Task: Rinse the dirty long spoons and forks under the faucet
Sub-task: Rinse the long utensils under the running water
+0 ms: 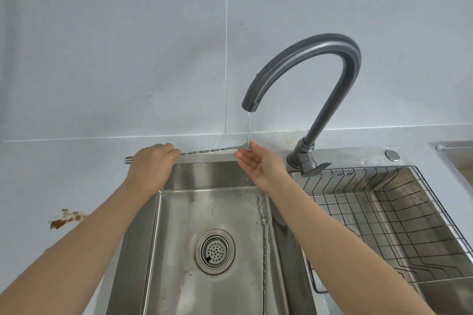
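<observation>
Steel sink [179, 176], thin stream [248, 128] on long twisted silver utensil [207, 151]

A long twisted-handled steel utensil [210, 151] is being held level under the faucet [320, 59], its head catching the thin stream, while a second utensil [265, 250] is lying along the sink's [179, 276] right wall.
</observation>
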{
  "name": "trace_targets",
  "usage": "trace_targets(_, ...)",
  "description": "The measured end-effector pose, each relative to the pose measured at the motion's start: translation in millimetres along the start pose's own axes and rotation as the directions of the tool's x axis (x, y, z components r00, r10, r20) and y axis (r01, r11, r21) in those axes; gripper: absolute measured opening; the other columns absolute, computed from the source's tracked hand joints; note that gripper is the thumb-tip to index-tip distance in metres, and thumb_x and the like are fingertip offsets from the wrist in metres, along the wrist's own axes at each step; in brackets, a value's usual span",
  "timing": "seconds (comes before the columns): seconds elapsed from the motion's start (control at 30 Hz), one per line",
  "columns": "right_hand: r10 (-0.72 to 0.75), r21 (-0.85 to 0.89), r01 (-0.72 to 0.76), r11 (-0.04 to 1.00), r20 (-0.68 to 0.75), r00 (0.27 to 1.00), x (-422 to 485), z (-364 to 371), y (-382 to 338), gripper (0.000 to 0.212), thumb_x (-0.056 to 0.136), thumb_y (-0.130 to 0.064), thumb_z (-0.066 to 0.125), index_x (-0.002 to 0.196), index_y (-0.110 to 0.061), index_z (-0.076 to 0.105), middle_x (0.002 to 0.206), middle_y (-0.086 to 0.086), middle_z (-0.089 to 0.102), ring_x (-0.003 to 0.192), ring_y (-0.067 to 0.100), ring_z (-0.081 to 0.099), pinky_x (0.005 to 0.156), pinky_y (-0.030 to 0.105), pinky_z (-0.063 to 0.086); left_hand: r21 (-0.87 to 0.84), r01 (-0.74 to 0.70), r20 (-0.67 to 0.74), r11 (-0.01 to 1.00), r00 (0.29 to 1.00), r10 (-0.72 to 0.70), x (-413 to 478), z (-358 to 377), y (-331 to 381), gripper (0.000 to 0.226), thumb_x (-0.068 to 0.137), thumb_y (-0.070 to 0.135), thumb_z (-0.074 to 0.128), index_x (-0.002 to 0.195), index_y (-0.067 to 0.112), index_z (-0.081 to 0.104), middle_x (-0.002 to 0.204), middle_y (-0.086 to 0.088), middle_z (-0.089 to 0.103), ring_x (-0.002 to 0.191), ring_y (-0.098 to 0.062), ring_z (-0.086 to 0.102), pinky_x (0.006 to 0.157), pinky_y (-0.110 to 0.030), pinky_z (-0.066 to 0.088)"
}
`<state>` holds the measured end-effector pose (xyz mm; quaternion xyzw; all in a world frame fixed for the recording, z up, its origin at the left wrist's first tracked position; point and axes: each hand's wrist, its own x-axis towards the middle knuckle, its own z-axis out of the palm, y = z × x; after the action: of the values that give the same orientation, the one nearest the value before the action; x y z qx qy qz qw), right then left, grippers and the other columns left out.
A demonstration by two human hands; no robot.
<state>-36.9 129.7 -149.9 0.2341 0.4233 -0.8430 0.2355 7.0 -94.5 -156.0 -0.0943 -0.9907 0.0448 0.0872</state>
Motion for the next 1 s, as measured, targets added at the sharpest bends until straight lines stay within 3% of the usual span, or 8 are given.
trace_targets(0.13, -0.034, -0.044, 0.034, 0.998, 0.003, 0.999, 1.1, 1.9, -1.2, 0.015, 0.094, -0.006, 0.048, 0.080, -0.006, 0.053, 0.079, 0.007, 0.062, 0.044, 0.007, 0.064, 0.045, 0.017, 0.053, -0.005, 0.006, 0.000, 1.000, 1.000, -0.006, -2.3, -0.8, 2.5, 0.040, 0.013, -0.019, 0.072, 0.041, 0.006, 0.057, 0.037, -0.006, 0.046, 0.028, -0.022, 0.044, 0.052, -0.007, -0.001)
trace_targets(0.23, -0.052, -0.098, 0.048, 0.994, -0.037, 0.998, 1.5, 4.6, -1.2, 0.015, 0.093, -0.010, 0.053, 0.079, -0.004, 0.050, 0.073, 0.011, 0.059, 0.044, 0.011, 0.064, 0.047, 0.020, 0.055, 0.004, 0.023, 0.009, 1.000, 1.000, -0.024, -2.9, 0.2, 1.9, 0.040, 0.013, -0.018, 0.074, 0.041, 0.006, 0.058, 0.037, -0.005, 0.046, 0.027, -0.022, 0.044, 0.052, -0.006, 0.000)
trace_targets(0.4, 0.008, -0.187, -0.027, 0.982, -0.099, 0.995, 0.6, 9.9, -0.9, 0.030, 0.097, -0.024, 0.045, 0.074, -0.004, 0.047, 0.073, 0.016, 0.058, 0.064, 0.022, 0.061, 0.047, 0.023, 0.056, 0.013, 0.041, -0.029, 0.999, 0.999, -0.040, -3.3, -1.8, -0.8, 0.043, 0.011, -0.019, 0.075, 0.036, 0.008, 0.053, 0.039, -0.001, 0.029, 0.027, -0.018, 0.033, 0.052, -0.005, -0.001)
trace_targets(0.53, 0.069, -0.196, -0.083, 0.977, -0.079, 0.995, 1.0, 7.6, -1.9, 0.016, 0.095, 0.002, 0.042, 0.082, 0.001, 0.051, 0.077, 0.019, 0.057, 0.068, 0.026, 0.061, 0.049, 0.025, 0.058, 0.024, 0.037, -0.034, 0.999, 0.999, -0.036, -5.2, -5.8, -2.3, 0.042, 0.010, -0.019, 0.074, 0.037, 0.007, 0.053, 0.036, -0.004, 0.040, 0.029, -0.018, 0.033, 0.052, -0.006, -0.002)
trace_targets(0.67, 0.015, -0.233, -0.033, 0.972, -0.080, 0.997, 4.0, 8.2, 2.3, 0.019, 0.092, 0.011, 0.041, 0.083, -0.002, 0.050, 0.080, 0.016, 0.057, 0.068, 0.023, 0.061, 0.073, 0.031, 0.054, 0.059, 0.036, -0.027, 0.998, 0.999, -0.035, -3.9, -4.8, -1.9, 0.043, 0.013, -0.017, 0.078, 0.038, 0.008, 0.054, 0.038, -0.005, 0.046, 0.029, -0.021, 0.043, 0.053, -0.007, -0.001)
trace_targets(0.73, -0.040, -0.200, 0.021, 0.980, -0.092, 0.995, 5.6, 8.8, 3.5, 0.019, 0.089, 0.012, 0.046, 0.079, -0.003, 0.050, 0.076, 0.014, 0.058, 0.060, 0.019, 0.063, 0.065, 0.027, 0.058, 0.069, 0.030, -0.042, 0.997, 0.999, -0.027, -3.2, -4.8, -1.7, 0.044, 0.013, -0.017, 0.079, 0.037, 0.008, 0.051, 0.037, -0.004, 0.043, 0.031, -0.018, 0.034, 0.053, -0.007, -0.002)
trace_targets(0.9, -0.153, -0.193, 0.128, 0.973, -0.119, 0.981, 7.4, 9.4, 7.7, 0.017, 0.092, -0.001, 0.051, 0.076, -0.005, 0.052, 0.071, 0.010, 0.060, 0.055, 0.013, 0.065, 0.053, 0.018, 0.057, 0.022, -0.050, -0.120, 0.999, 0.991, 0.053, -3.3, -8.1, 1.4, 0.066, 0.007, -0.021, 0.069, 0.040, 0.018, 0.028, 0.047, 0.010, 0.002, 0.040, -0.015, 0.019, 0.053, -0.007, -0.004)
trace_targets(1.0, -0.157, -0.153, 0.139, 0.978, -0.110, 0.981, 5.8, 13.0, 11.2, 0.021, 0.097, -0.012, 0.045, 0.079, -0.005, 0.052, 0.074, 0.012, 0.061, 0.065, 0.018, 0.064, 0.058, 0.019, 0.057, 0.029, -0.040, -0.106, 0.999, 0.993, 0.043, -0.3, -11.4, 3.1, 0.049, 0.005, -0.022, 0.066, 0.033, 0.010, 0.042, 0.042, 0.005, 0.013, 0.041, -0.014, 0.020, 0.053, -0.007, -0.005)
